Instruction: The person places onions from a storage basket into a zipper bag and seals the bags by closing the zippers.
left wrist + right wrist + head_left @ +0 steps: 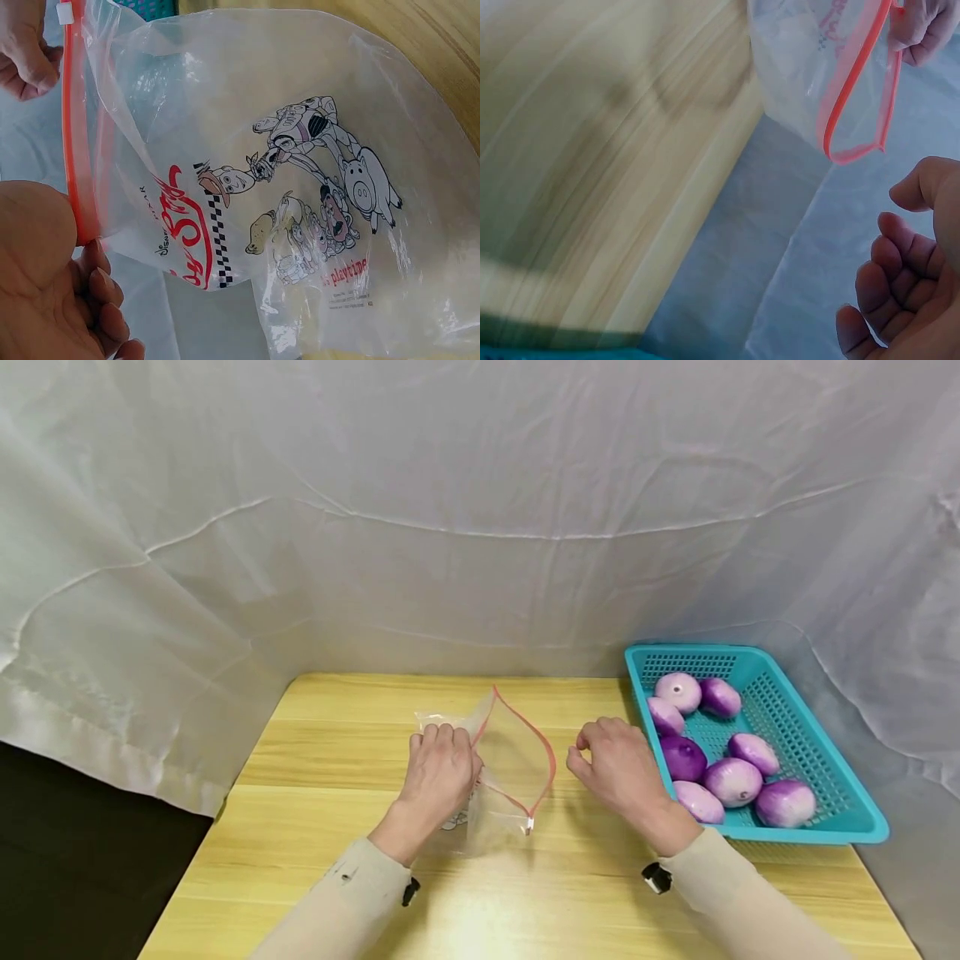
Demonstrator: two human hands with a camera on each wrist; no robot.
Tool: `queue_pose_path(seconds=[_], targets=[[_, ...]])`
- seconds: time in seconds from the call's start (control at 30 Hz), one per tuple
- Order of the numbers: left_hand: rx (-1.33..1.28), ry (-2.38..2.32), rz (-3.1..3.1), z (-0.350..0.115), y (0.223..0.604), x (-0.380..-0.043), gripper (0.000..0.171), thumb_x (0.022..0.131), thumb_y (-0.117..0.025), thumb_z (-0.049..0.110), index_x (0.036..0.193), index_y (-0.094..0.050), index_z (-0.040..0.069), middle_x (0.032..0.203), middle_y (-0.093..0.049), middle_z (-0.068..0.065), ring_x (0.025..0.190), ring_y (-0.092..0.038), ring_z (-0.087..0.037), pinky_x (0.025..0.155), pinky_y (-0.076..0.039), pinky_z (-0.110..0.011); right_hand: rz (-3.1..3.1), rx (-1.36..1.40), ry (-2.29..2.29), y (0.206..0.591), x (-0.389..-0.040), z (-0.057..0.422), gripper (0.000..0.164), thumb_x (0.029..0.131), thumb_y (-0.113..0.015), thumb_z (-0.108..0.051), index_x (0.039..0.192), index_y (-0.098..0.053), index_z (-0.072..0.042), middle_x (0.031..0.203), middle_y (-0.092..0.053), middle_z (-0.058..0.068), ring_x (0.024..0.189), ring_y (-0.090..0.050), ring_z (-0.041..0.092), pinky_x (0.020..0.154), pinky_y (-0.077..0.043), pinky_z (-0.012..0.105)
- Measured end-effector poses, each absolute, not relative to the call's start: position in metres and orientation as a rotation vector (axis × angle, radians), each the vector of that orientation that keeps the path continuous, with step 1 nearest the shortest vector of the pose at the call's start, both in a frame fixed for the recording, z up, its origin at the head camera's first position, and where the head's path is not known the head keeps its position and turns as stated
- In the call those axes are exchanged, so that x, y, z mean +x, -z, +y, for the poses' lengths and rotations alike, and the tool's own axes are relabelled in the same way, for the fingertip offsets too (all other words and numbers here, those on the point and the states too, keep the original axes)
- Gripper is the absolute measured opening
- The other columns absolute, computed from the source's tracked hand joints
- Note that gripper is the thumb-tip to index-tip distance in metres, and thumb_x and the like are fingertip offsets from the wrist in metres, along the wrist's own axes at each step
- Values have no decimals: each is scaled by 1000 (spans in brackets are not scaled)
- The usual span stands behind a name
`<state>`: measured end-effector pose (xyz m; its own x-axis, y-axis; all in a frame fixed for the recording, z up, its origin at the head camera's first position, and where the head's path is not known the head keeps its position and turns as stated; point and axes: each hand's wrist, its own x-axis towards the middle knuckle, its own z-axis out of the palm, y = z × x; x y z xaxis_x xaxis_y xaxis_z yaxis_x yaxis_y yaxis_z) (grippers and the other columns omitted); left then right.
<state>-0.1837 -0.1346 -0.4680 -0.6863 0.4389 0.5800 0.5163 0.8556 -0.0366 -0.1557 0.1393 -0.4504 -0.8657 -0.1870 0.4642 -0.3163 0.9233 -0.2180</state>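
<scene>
A clear plastic zipper bag (300, 90) with a red rim, a white slider and printed cartoon figures hangs over the table. Its mouth gapes in the head view, facing up and to the right. My left hand (441, 770) pinches the red rim on the bag's left side between thumb and fingers. To the right of the mouth, apart from it, hovers my right hand (618, 768), fingers loosely bent and nothing in them. It is beside the left wall of a turquoise basket (832, 760). Several purple onions (732, 782) lie inside the basket.
The wooden table (315, 843) carries the basket at its right end. Grey cloth (465, 577) hangs behind and along the sides. A dark area (75, 860) lies beyond the table's left edge.
</scene>
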Motion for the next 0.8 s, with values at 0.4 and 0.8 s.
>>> queue_pose_path(seconds=[0.4,0.8], targets=[[-675,229,-2524,-139,469,-186,32,95,-65,13,72,-43,13,70,-23,4,66,-31,-20,65,-24,-32,-2509,435,-287,443,-147,178,12,86,-68,-14,82,-66,-3,78,-61,10,75,-59,33,74,-47,51],[-690,234,-2477,-145,479,-189,32,91,-71,15,72,-45,12,70,-25,4,65,-34,-21,62,-27,-33,-2433,460,-210,442,-141,215,10,82,-68,-12,77,-63,-5,74,-59,9,68,-55,35,61,-43,50]])
